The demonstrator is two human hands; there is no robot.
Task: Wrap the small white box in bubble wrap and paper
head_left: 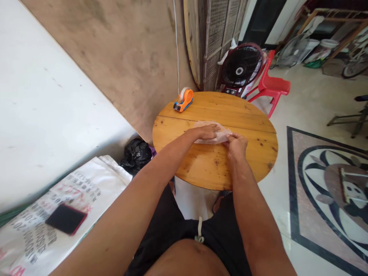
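On the round wooden table (214, 163) lies a translucent, whitish sheet of plastic wrap (211, 140), bunched into a flat, long shape. My left hand (207, 132) rests on top of it, palm down with the fingers stretched out. At the wrap's right end, my right hand (237, 146) pinches the edge between thumb and fingers. Whether anything lies inside the wrap I cannot tell. Toward the table's back left stands an orange and blue tape dispenser (184, 100) with a roll of tape, apart from both hands.
A dark red fan (243, 67) and a red plastic chair (273, 85) stand behind the table. To the left are a black plastic bag (136, 155) and a printed white sack (94, 188) with a phone (66, 218) on it. A brown board (138, 57) leans behind.
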